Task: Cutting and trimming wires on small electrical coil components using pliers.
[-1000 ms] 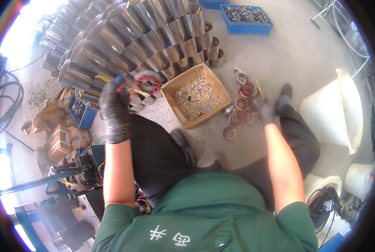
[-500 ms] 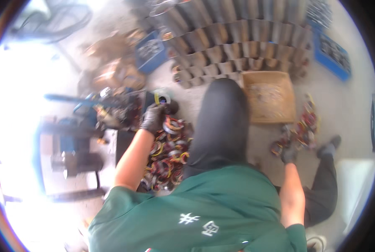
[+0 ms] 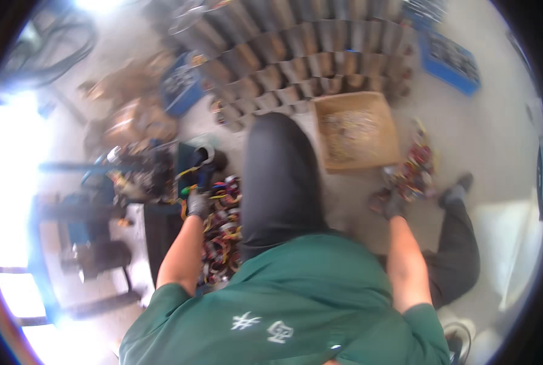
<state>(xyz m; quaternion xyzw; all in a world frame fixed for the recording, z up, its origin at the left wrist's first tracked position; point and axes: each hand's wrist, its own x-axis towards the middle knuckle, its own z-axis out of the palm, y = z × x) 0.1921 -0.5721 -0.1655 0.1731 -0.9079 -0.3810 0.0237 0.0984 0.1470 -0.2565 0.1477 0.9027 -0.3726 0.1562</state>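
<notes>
A pale grey, smooth floor carries banked rows of silvery, open-ended metal tubes. Just below them stands an open, square brown cardboard box with small multicoloured bits inside. Beside it lies a loose cluster of red-and-yellow wire coils. A rectangular blue plastic crate of metal parts rests near the tubes' right end.
</notes>
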